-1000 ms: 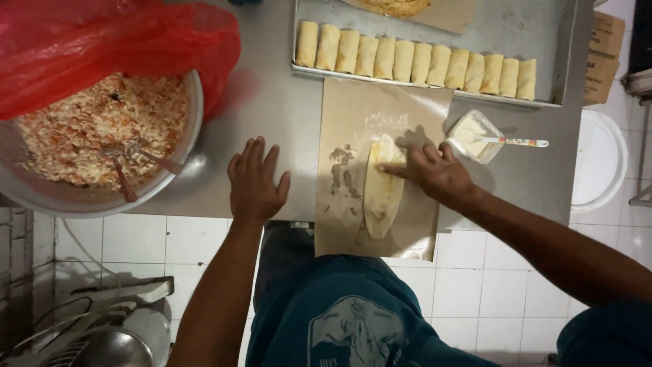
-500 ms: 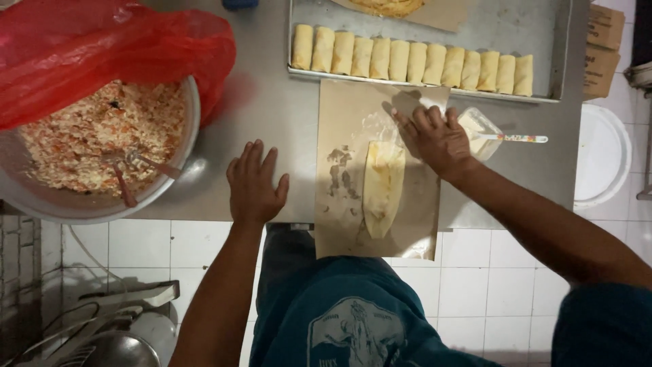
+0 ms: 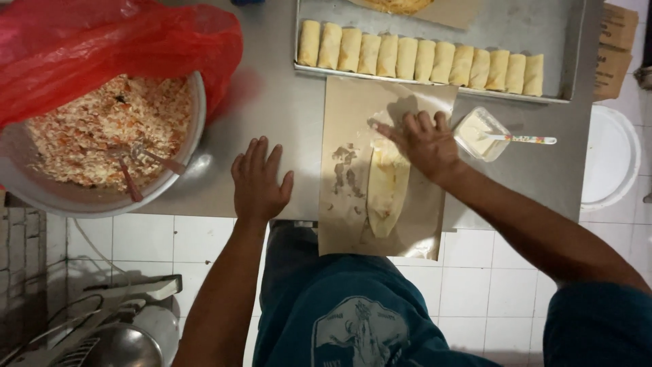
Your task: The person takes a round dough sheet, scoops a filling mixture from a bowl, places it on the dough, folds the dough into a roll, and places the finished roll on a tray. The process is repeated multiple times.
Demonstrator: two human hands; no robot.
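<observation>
A folded pale wrapper (image 3: pixel 387 187) lies lengthwise on a brown paper sheet (image 3: pixel 353 224) at the steel counter's front edge. My right hand (image 3: pixel 424 143) rests flat on the wrapper's far end, fingers spread and pointing left. On bare steel to the left of the paper, my left hand (image 3: pixel 258 180) lies palm down, holding nothing. A small square tub of white paste (image 3: pixel 479 132) with a patterned spoon (image 3: pixel 526 139) in it stands just right of my right hand.
A metal tray (image 3: pixel 570 41) at the back holds a row of several finished rolls (image 3: pixel 421 58). A large bowl of shredded filling (image 3: pixel 102 129) with spoons stands at the left under a red plastic bag (image 3: pixel 102 47). A white lid (image 3: pixel 608 160) sits far right.
My right hand has slid from the wrapper's middle up to its far end. My left hand has stayed in place on the counter.
</observation>
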